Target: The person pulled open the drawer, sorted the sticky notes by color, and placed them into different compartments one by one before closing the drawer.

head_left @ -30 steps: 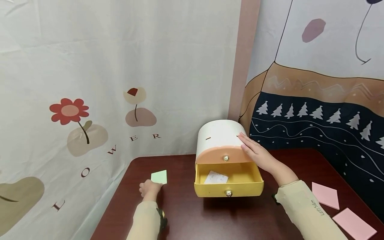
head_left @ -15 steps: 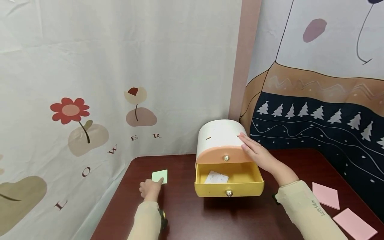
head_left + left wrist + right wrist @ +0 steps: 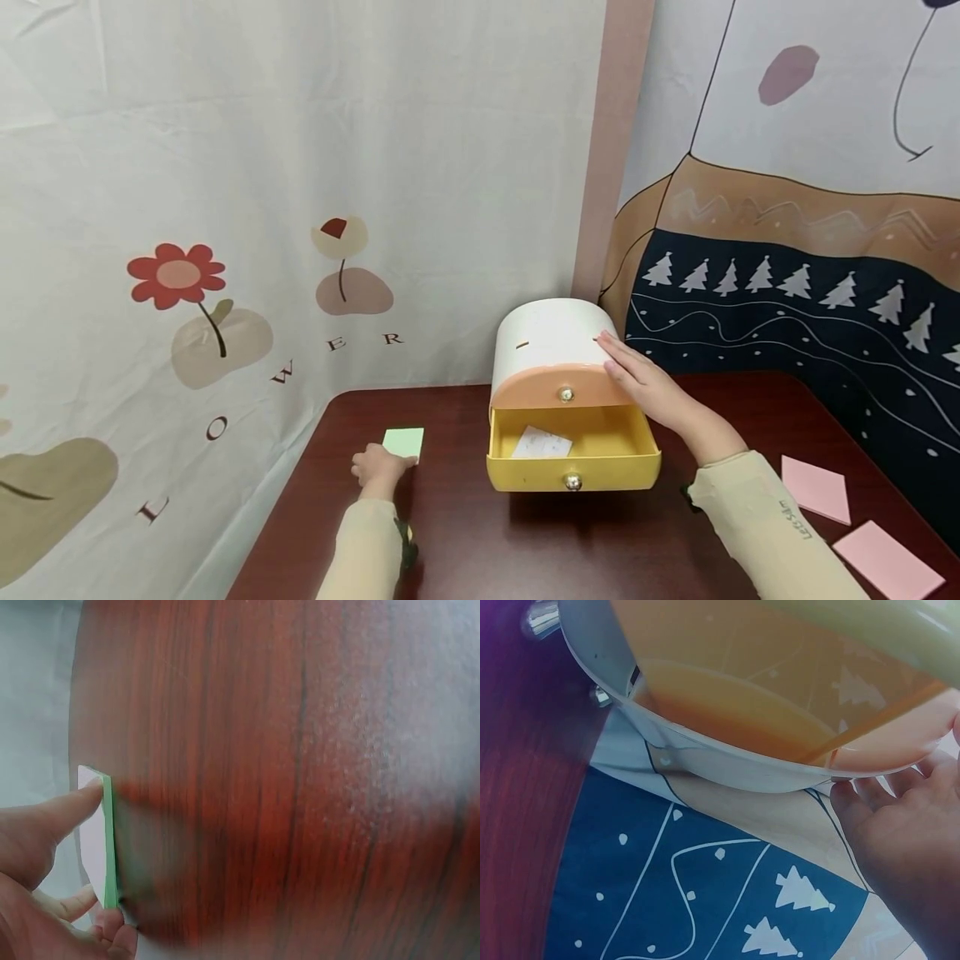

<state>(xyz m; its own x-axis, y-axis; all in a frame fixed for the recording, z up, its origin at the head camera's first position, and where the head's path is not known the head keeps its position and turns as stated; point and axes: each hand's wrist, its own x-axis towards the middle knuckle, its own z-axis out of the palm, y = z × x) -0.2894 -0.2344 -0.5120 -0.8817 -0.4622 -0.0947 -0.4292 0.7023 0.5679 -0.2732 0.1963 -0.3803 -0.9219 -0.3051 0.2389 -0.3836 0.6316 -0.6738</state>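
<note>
Head view: the left hand [image 3: 381, 467] pinches a green pad [image 3: 403, 442], which lies just beyond its fingers, over the table [image 3: 465, 533]. The right hand [image 3: 648, 385] rests with fingers extended on a white-topped cabinet [image 3: 551, 337], gripping nothing. Below and to the left of those fingers, a yellow drawer [image 3: 525, 477] stands drawn out, with a patterned paper [image 3: 542, 443] inside it. Two pink pads [image 3: 816, 490] lie on the table to the right of the right fingers. Left wrist view: thumb and fingers of the left hand take the green pad at opposite ends, the gap between them filled by it; its pale underside is turned toward the palm. Whether it is clear of the table cannot be established with certainty. Right wrist view: the fingertips meet the cabinet's curved edge, with a dark blue cloth [image 3: 705, 892] beyond. Assessment: the step in hand appears to be securing the green pad with the left fingers while the right steadies the cabinet. The next move would call for a firm pinch, a clean lift and continued light support from the right hand.
</note>
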